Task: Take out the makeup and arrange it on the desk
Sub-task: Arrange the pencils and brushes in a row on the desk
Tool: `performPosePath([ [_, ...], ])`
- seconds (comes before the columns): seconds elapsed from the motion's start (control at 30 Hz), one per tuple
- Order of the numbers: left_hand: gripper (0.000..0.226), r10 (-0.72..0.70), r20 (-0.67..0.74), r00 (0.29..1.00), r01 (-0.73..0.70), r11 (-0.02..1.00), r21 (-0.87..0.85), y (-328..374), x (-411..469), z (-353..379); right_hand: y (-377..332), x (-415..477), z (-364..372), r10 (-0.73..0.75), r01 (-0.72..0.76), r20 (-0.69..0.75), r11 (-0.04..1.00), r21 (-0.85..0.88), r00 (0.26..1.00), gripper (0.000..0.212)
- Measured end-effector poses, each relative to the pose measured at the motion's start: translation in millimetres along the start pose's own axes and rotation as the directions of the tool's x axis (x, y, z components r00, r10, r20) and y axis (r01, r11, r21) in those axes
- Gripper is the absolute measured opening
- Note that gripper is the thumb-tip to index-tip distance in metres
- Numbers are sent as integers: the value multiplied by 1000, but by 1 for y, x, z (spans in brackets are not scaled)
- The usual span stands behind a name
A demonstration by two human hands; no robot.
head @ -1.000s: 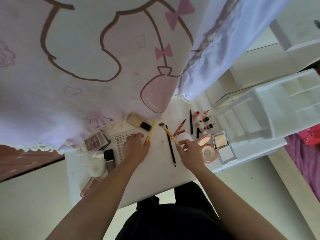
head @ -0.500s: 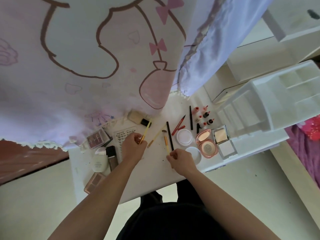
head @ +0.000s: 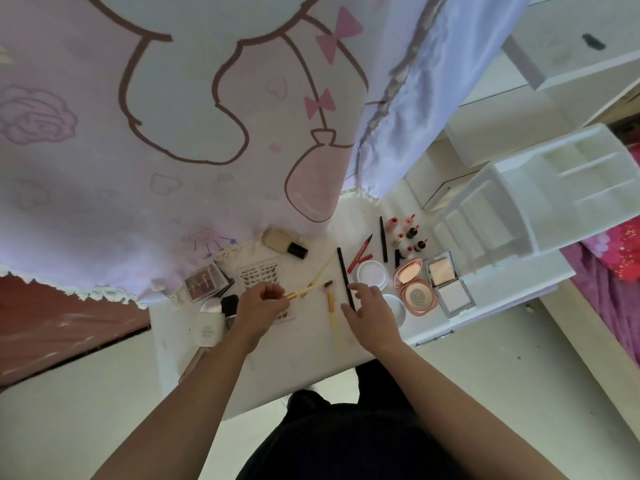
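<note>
On the white desk [head: 298, 344] my left hand [head: 261, 304] pinches the near ends of two thin yellow sticks [head: 313, 285] that slant up to the right. My right hand [head: 369, 311] has thumb and forefinger on either side of the lower end of a long black pencil [head: 343, 271] lying on the desk. Between my hands lies a yellow-handled brush [head: 330, 301], loose. To the right are a red pen [head: 360, 256], a black pen [head: 383, 242], small red-capped bottles [head: 405, 237], a white round lid [head: 372, 274], a pink compact [head: 414, 289] and a square highlighter compact [head: 448, 282].
Left of my hands sit a lash card [head: 258, 271], an eyeshadow palette [head: 204, 284], a white tube [head: 207, 320], a black lipstick [head: 230, 304] and a foundation bottle [head: 284, 245]. A white drawer organizer [head: 536, 195] stands at the right. A pink curtain [head: 173, 133] hangs over the desk's far edge.
My right hand has let the yellow-handled brush lie on the desk and shifted right to the black pencil. My left hand now holds both yellow sticks, drawn slightly toward me.
</note>
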State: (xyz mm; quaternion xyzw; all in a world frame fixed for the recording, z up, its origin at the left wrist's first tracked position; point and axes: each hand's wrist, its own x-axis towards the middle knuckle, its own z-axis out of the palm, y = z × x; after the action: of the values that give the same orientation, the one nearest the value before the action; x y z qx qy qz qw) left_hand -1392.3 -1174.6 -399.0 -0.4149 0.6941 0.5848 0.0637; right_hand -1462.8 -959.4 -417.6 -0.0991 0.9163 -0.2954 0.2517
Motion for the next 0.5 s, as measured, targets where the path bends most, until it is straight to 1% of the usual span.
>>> performPosePath([
  [0.07,17,29,82,996,-30,999,12,8,1,-2,-4,-1,-5,-157,157,6,986,-55,988,58],
  [0.1,17,41,129,991,-45,999,21,13,2,-2,-6,-1,-7,-221,223,35,970,-93,975,61],
  [0.13,17,46,176,983,-51,998,27,17,3,-2,-7,-2,-8,-271,277,65,954,-112,960,59],
  [0.2,16,41,245,969,-45,999,14,24,7,0,-8,-3,-9,-324,332,93,938,-99,941,43],
  [0.27,16,36,266,963,-28,999,-32,30,8,7,-7,-5,-9,-294,303,110,951,-70,949,28],
  [0.33,20,43,261,964,-23,997,-77,30,11,18,-2,-8,-8,-225,236,131,969,-71,965,25],
  [0.37,21,43,244,969,-26,997,-71,28,12,26,2,-9,-7,-181,193,140,978,-75,973,24],
  [0.4,23,44,209,977,-41,999,-16,26,13,33,7,-10,-5,-127,139,145,988,-75,981,25],
  [0.43,25,57,156,986,-73,993,97,21,16,40,12,-12,-4,-60,72,146,995,-71,987,27],
  [0.5,30,124,62,990,-139,918,372,10,24,53,24,-14,-1,61,-53,154,997,-56,986,30],
])
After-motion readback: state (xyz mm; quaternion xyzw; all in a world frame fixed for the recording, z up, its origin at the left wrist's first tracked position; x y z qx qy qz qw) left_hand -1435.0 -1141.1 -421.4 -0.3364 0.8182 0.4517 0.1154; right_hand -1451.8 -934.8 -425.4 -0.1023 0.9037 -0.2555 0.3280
